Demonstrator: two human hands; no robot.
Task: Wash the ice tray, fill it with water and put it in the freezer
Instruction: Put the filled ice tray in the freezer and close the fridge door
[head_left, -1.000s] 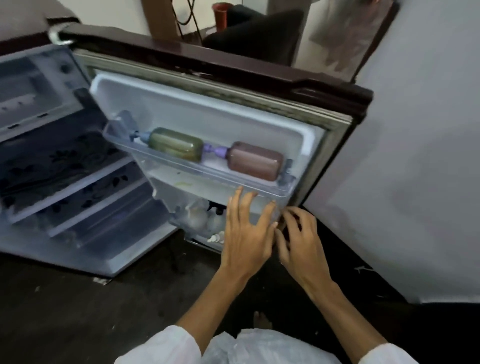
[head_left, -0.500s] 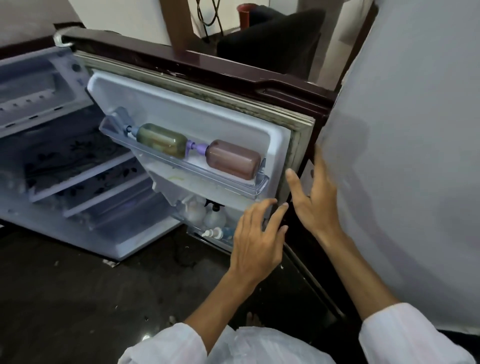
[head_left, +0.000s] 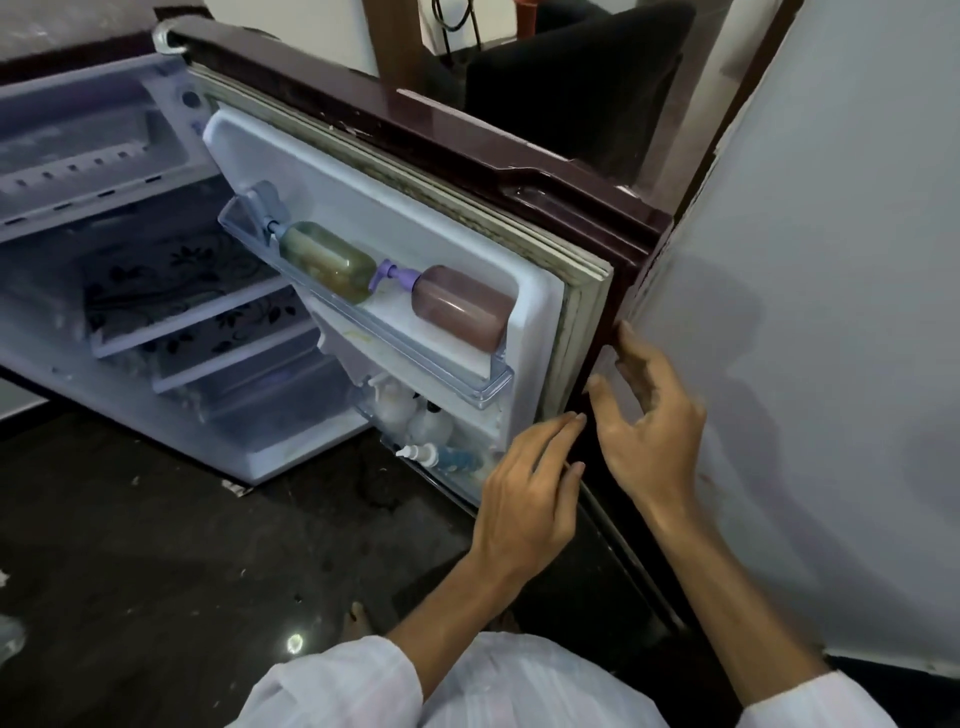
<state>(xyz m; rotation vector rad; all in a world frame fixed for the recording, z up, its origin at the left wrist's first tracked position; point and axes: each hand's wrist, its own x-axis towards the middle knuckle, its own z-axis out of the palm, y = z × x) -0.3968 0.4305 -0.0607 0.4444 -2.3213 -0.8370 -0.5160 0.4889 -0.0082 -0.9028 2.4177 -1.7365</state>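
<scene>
The small maroon fridge (head_left: 545, 171) stands open on the floor, its door (head_left: 457, 244) swung out toward me. The freezer compartment (head_left: 88, 150) sits at the upper left with a white tray-like piece inside; I cannot tell if it is the ice tray. My left hand (head_left: 524, 493) has straight fingers whose tips touch the door's free edge by the gasket. My right hand (head_left: 649, 426) lies on the outer side of that same edge, fingers loosely bent, holding nothing.
The upper door shelf holds a green bottle (head_left: 327, 260) and a brown pump bottle (head_left: 460, 306) lying down. Small white bottles (head_left: 421, 426) fill the lower door bin. A pale wall (head_left: 831, 364) stands close on the right. The floor (head_left: 156, 571) is dark.
My right hand left the inside of the door and went round to its outer edge. My left hand stayed at the free edge. The door shows more edge-on now.
</scene>
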